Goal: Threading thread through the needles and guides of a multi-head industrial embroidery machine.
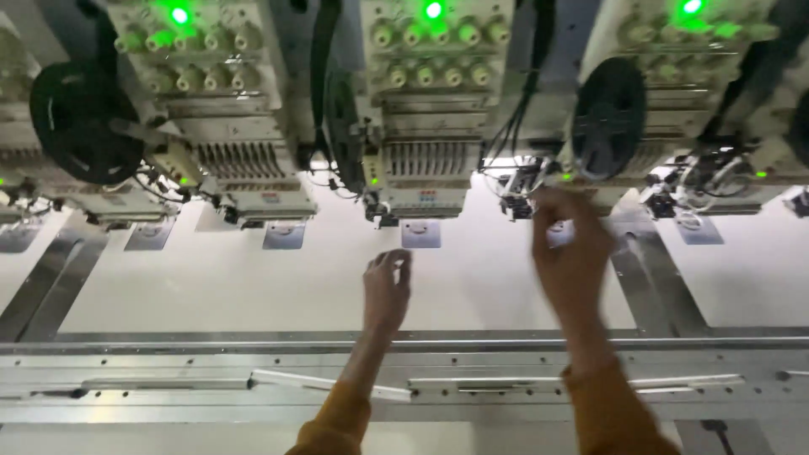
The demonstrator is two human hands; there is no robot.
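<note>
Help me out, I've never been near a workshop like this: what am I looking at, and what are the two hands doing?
This is one picture from a camera worn on a person's head, looking down and forward over their own arms in mustard-coloured sleeves. Across the top runs a row of sewing heads of a large embroidery machine, each with a green light and rows of knobs; black reels hang beside them. Below lies a broad white cloth, stretched flat, with small metal plates under the needles. A metal rail crosses the front. The left hand hovers over the cloth, fingers curled, holding nothing I can see. The right hand reaches up near a sewing head; it is blurred, so I cannot tell if it holds anything.
</note>
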